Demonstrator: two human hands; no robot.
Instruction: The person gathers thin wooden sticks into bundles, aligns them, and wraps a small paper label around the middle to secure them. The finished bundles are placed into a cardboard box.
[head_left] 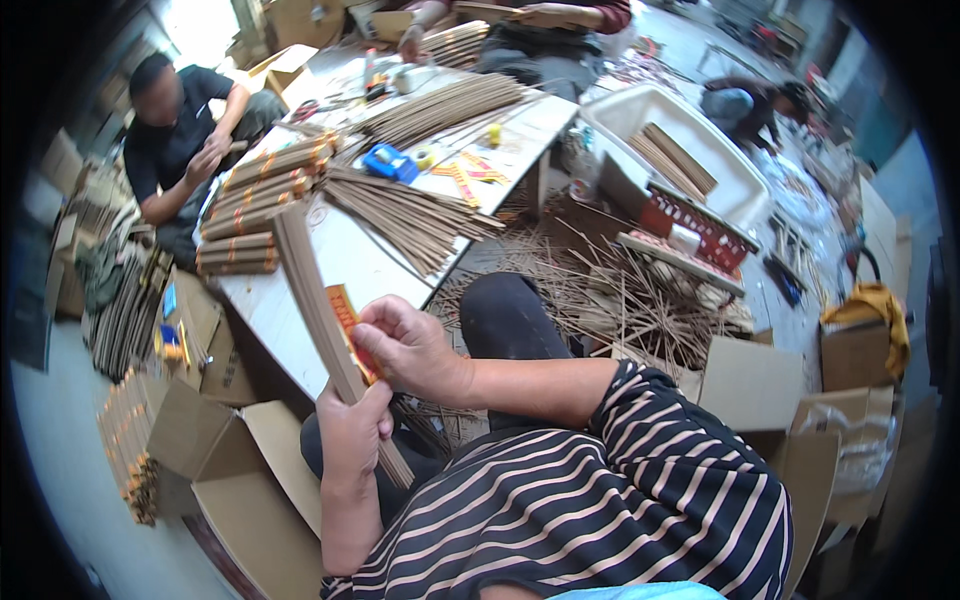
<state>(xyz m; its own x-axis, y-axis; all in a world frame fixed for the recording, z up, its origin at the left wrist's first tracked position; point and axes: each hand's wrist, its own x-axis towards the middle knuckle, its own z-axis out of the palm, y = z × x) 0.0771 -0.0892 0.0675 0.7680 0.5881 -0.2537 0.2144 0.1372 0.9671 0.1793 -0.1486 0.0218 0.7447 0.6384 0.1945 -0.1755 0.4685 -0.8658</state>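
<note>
My left hand (350,430) is closed around the lower part of a bundle of thin brown sticks (312,285), which look like incense sticks. The bundle slants up and to the left, its top over the table's near edge. Pinched in my right hand (415,350) is a red and yellow paper label (341,308), lying along the bundle's right side just above my left hand. Part of the label is hidden by my fingers. Beyond my hands, loose brown sticks (400,215) lie fanned on the white table (340,260), beside wrapped bundles (262,185) stacked at the left.
A blue tape dispenser (390,163) and more labels (462,182) lie on the table. Open cardboard boxes (255,500) stand at my left. Scattered sticks (600,270) cover the floor beside a white tub (735,170). Other people sit at the far left, far side and far right.
</note>
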